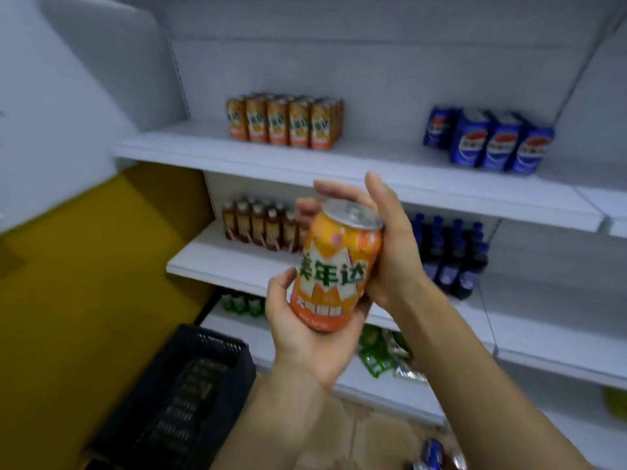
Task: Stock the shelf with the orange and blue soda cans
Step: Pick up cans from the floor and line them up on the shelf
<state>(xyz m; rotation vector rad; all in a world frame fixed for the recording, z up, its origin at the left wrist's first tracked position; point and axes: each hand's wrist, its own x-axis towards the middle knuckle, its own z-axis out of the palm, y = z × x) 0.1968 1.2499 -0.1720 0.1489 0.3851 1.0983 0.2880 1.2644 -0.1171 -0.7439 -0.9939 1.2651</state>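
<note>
Head view: both hands gripped one orange can (334, 266). The left hand (305, 334) cupped its base. The right hand (386, 239) curled round its top, before the shelf (305, 161).

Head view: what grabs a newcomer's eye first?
The orange soda can, held up mid-frame, tilted, label toward the camera: the left hand grips its base, the right hand its top. Behind it on the upper shelf, a block of orange cans stands left and a cluster of blue cans right.
</note>
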